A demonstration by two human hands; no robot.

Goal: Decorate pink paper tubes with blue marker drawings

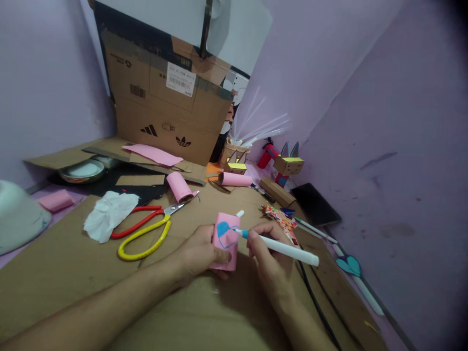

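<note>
A small pink block (232,261) is held upright over the cardboard sheet by my left hand (199,253), whose thumb presses on its front face. On that face is a blue heart outline, its left lobe filled in blue. My right hand (268,248) grips a white marker (288,249) with a blue collar, and the marker's tip touches the heart near its upper middle. A white cap (240,213) shows just behind the block. Scissors (146,234) with one red and one yellow handle lie to the left of my left hand, partly open.
Crumpled white tissue (109,214) lies beside the scissors. Pink rolls (179,187) stand and lie farther back, before a large cardboard box (168,107). At the right are a black tablet (316,204), black cords (314,292) and a teal heart (350,265).
</note>
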